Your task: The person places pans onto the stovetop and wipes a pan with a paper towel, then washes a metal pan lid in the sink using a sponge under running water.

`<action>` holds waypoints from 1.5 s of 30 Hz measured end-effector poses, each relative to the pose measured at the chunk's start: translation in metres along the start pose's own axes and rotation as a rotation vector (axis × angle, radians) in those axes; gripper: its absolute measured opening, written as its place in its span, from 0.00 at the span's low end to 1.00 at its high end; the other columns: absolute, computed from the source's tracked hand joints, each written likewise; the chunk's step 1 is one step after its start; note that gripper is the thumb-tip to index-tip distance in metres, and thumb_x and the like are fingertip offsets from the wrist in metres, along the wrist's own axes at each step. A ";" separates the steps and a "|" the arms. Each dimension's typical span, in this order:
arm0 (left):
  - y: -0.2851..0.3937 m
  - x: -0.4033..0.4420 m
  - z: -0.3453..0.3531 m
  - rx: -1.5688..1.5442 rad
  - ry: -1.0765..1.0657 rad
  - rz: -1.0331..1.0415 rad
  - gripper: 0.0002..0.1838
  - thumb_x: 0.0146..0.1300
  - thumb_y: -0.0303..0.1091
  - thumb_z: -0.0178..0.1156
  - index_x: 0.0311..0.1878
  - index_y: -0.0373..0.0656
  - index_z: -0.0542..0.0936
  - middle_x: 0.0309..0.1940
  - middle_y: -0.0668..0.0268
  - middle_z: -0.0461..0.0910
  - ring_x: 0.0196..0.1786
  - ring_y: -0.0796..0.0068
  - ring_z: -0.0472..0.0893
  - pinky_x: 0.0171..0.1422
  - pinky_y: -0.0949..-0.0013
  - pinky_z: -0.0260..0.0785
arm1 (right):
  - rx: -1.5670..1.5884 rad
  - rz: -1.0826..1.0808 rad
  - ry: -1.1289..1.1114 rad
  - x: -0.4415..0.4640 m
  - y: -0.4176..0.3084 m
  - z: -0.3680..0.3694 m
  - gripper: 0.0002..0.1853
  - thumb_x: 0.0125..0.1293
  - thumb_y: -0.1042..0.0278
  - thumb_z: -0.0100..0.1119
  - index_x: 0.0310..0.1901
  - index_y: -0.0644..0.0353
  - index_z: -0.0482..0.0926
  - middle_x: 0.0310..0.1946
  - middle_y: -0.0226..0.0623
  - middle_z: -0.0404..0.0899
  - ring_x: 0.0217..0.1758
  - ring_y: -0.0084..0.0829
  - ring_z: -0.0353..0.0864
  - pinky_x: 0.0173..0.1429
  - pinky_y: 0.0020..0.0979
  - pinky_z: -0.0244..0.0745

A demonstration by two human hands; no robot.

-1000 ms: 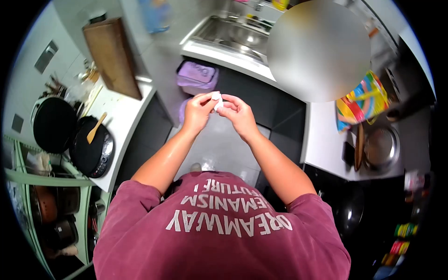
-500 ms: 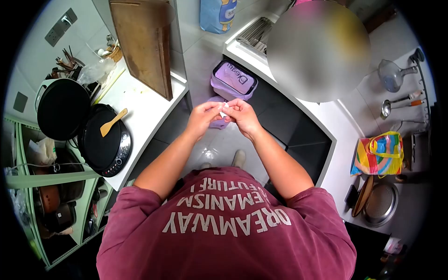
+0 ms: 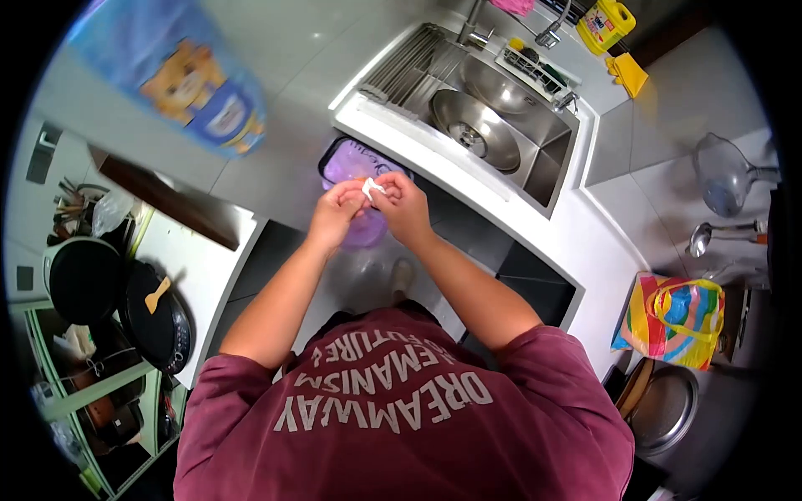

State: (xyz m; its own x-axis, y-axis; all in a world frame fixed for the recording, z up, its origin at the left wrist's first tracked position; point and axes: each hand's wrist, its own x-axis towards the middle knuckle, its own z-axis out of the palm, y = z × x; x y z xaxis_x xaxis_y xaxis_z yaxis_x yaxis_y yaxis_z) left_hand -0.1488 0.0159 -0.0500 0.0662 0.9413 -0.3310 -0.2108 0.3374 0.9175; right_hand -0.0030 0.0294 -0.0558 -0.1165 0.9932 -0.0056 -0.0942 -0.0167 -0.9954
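Note:
A small crumpled white piece, like tissue (image 3: 373,189), is pinched between my two hands. My left hand (image 3: 332,214) grips its left side with the fingertips, and my right hand (image 3: 404,209) grips its right side. Both hands are in front of my chest, close together. Just beyond and beneath them is a bin with a purple liner (image 3: 341,159), partly hidden by my fingers. Another purple bag (image 3: 366,230) shows below my hands, near the floor.
Ahead right is a steel sink (image 3: 543,167) with a round metal basin (image 3: 476,129). A colourful bag (image 3: 675,321) and a metal pan (image 3: 666,409) are at the right. A black electric griddle (image 3: 154,321) with a wooden spatula (image 3: 158,295) sits on the left counter.
The view has shifted, bringing the whole sink into sight and the purple-lined bin under my hands. Both hands still hold the white piece, now nearer the bin in the view.

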 end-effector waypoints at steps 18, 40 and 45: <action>0.032 0.102 0.036 0.190 0.066 0.136 0.19 0.66 0.33 0.56 0.59 0.42 0.71 0.55 0.64 0.71 0.54 0.77 0.70 0.55 0.73 0.62 | -0.579 -0.206 0.211 0.090 0.008 -0.131 0.17 0.53 0.78 0.59 0.47 0.57 0.79 0.51 0.45 0.73 0.48 0.42 0.76 0.57 0.33 0.71; 0.058 0.444 0.288 1.165 -0.007 0.596 0.30 0.63 0.41 0.57 0.64 0.35 0.65 0.63 0.48 0.67 0.66 0.53 0.66 0.70 0.62 0.57 | 0.123 0.317 0.345 0.243 -0.029 -0.370 0.23 0.65 0.55 0.58 0.57 0.57 0.72 0.45 0.32 0.77 0.42 0.25 0.79 0.42 0.28 0.72; 0.033 0.530 0.296 1.276 -0.018 0.697 0.29 0.65 0.38 0.53 0.65 0.33 0.63 0.63 0.47 0.66 0.67 0.51 0.65 0.70 0.60 0.57 | 0.233 0.428 0.313 0.281 0.008 -0.385 0.23 0.66 0.54 0.57 0.57 0.60 0.72 0.48 0.33 0.76 0.40 0.25 0.79 0.42 0.25 0.72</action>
State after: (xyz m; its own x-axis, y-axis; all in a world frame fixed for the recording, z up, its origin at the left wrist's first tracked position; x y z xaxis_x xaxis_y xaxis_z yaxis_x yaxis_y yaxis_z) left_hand 0.1680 0.5288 -0.1297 0.3288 0.9109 0.2493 0.7883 -0.4101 0.4587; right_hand 0.3439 0.3528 -0.1018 0.1021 0.8788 -0.4661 -0.3228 -0.4140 -0.8512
